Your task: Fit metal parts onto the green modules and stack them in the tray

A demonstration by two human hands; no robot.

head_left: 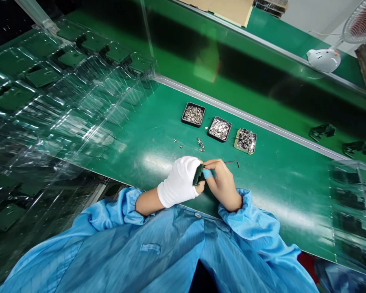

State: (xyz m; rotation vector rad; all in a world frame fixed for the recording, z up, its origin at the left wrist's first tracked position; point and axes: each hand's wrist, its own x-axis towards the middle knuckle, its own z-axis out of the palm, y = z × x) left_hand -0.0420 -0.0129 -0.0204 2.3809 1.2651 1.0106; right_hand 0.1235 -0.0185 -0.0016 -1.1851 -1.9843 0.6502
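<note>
My left hand point(183, 181), in a white glove with bare fingertips, is closed around a small dark green plastic part point(198, 175). At its right side my right hand point(221, 181) is bare, with blue tape around one finger. Its thumb and fingers are pinched together against the part; whatever tiny thing may be between them is hidden. Beyond the right hand a thin L-shaped hex key point(233, 162) lies on the bench. Several small metal pieces point(200, 144) lie loose on the green mat in front of my hands.
Three small trays hold metal pieces: a left tray point(183, 119), a middle tray point(209, 132) and a right tray point(236, 145). Clear plastic blister trays point(88, 89) with green parts are stacked at left, others point(354, 195) at right. A fan point(361, 24) stands on the shelf.
</note>
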